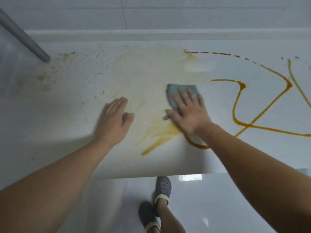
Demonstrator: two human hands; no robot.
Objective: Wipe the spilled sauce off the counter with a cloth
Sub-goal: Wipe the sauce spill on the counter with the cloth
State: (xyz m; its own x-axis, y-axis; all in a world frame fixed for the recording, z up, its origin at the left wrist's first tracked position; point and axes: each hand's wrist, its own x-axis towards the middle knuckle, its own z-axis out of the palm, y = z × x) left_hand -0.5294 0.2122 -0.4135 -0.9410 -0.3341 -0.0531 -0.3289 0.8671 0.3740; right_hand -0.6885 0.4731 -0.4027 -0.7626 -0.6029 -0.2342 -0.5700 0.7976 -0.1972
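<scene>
Currently mid-wipe on the white counter [50, 132]. Right hand [190, 113] lies flat, fingers straight and spread, pressing a blue-grey cloth [175, 93] onto the surface; the cloth shows beyond the fingertips and beside the thumb, with a small hanging loop sticking out at its near-left corner. Left hand [114, 121] is flat on the counter well to the left of the cloth, fingers together and straight, holding nothing; judged a brace. Sauce: to the left and behind the cloth only a pale yellow smear film [148, 68] and scattered specks remain. Untouched orange sauce lines [239, 100] lie to the right of the right hand, running as long strokes from the near edge up and away toward the back right, crossing one another; a dashed trail [218, 53] arcs along the back. One thick curl [195, 143] sits just under the right wrist, with a streak [156, 145] trailing to the near left. Key relation: the bulk of the remaining sauce lies to the right of the cloth, nearer the right hand, long axes slanting front to back. Judgement: roughly the left half is done; next stroke should sweep rightward across those lines. Risk: a loaded cloth smearing rather than lifting. A grey pipe [21, 37] stands at the back left.
</scene>
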